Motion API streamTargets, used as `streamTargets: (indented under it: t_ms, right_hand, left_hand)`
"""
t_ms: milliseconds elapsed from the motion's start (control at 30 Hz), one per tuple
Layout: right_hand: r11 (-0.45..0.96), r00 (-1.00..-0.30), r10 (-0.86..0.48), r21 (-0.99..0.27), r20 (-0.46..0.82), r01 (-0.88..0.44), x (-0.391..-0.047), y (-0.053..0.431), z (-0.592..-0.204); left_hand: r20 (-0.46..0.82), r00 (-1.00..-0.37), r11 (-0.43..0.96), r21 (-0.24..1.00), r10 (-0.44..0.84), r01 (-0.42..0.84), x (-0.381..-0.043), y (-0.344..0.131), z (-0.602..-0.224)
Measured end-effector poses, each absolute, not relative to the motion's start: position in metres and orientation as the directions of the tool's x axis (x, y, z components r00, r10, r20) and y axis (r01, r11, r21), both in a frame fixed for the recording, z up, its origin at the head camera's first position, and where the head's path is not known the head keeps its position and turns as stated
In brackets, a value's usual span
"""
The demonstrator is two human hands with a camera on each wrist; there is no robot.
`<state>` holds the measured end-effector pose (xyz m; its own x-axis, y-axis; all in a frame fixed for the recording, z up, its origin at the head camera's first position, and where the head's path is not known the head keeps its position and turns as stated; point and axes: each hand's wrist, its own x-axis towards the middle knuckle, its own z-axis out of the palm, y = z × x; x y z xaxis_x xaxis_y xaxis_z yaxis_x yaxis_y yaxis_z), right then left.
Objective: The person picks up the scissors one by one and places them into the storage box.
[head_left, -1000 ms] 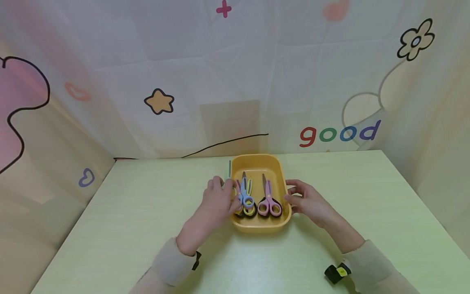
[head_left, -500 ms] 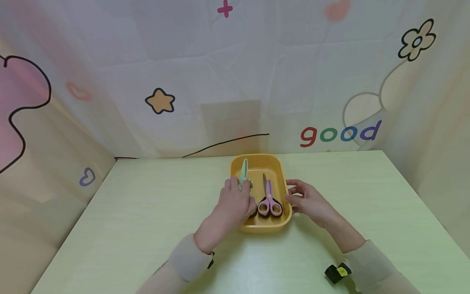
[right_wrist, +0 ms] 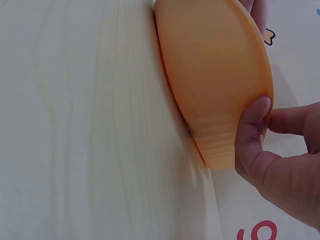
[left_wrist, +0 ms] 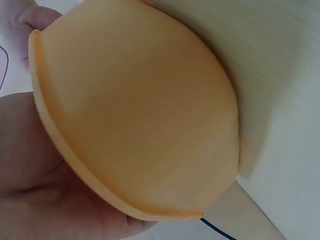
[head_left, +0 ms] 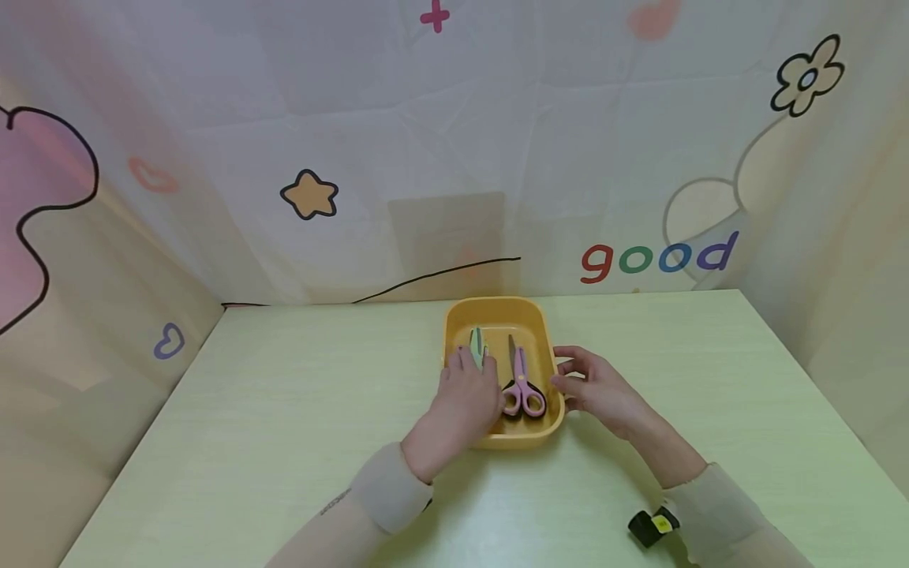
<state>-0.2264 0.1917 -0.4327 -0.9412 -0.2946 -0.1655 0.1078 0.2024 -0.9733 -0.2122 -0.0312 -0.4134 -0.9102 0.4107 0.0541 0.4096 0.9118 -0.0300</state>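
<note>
A yellow plastic tray (head_left: 511,443) stands on the table near its back edge. My left hand (head_left: 465,398) reaches down inside its left half and holds a pair of light green scissors (head_left: 476,344), blades pointing away; the handles are hidden beneath the hand. To the right of these, pink scissors with dark trim (head_left: 521,379) lie in the tray. My right hand (head_left: 604,390) pinches the tray's right rim between thumb and fingers, clearly seen in the right wrist view. The left wrist view shows the tray's outer wall (left_wrist: 150,110) and part of my left hand over the rim.
The pale wooden tabletop (head_left: 284,394) spreads around the tray. A printed cloth (head_left: 426,142) hangs behind and at both sides. A black strap device with a yellow mark (head_left: 652,526) sits at my right sleeve.
My left hand has carried the green scissors from beyond the tray's left rim rightward and down into the tray, covering the blue scissors there. My right hand has stayed at the rim.
</note>
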Motion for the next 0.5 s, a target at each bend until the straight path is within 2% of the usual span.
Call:
streamTargets:
  t_ms: [233, 500]
  right_hand:
    - [0.200, -0.940, -0.298, -0.974, -0.165, 0.108, -0.2268, 0.1913, -0.4324]
    - [0.206, -0.940, -0.295, -0.972, -0.171, 0.112, -0.2269, 0.1910, -0.4317]
  left_hand:
    - [0.019, -0.915, 0.913, -0.070, 0.403, 0.401, -0.2129, -0.0292, -0.4171]
    - [0.044, -0.912, 0.909, -0.115, 0.409, 0.402, -0.2107, -0.0303, -0.4158]
